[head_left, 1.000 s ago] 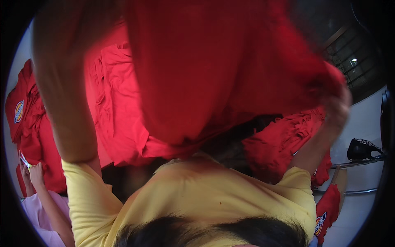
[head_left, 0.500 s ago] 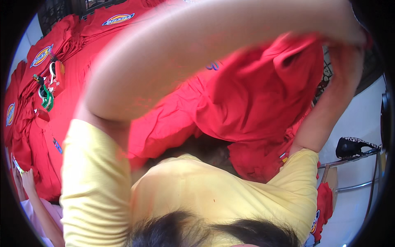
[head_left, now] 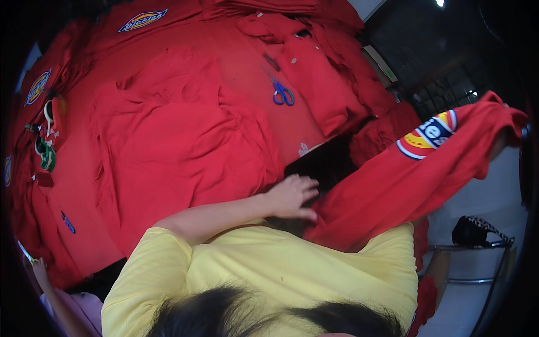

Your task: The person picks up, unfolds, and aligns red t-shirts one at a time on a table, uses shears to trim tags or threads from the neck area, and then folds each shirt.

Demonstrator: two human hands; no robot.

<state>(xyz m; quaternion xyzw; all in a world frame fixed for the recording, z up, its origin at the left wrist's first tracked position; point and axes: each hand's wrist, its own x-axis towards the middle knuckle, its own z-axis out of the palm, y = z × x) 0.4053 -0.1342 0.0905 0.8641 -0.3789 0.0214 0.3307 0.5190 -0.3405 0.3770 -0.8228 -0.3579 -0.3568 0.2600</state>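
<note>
I hold up a red garment [head_left: 393, 185] with a colourful sewn-on patch [head_left: 428, 135]; it stretches from my chest out to the right. My left hand [head_left: 292, 196] grips its lower end just in front of my yellow shirt. My right hand [head_left: 501, 140] is raised at the far right and is almost wholly covered by the cloth's upper end, which it keeps lifted. Beneath lies a table heaped with more red garments [head_left: 179, 135].
Blue-handled scissors [head_left: 282, 92] lie on the red cloth at the back. Green and white tags [head_left: 45, 149] sit at the left edge, a small blue pen [head_left: 67, 222] nearer. Another person's hand [head_left: 39, 269] shows at lower left. A dark spotted bag [head_left: 477, 230] rests on a metal stand at right.
The garment has come down from over my head to my right side. My left arm has dropped from across the view to the cloth's lower end, uncovering the table.
</note>
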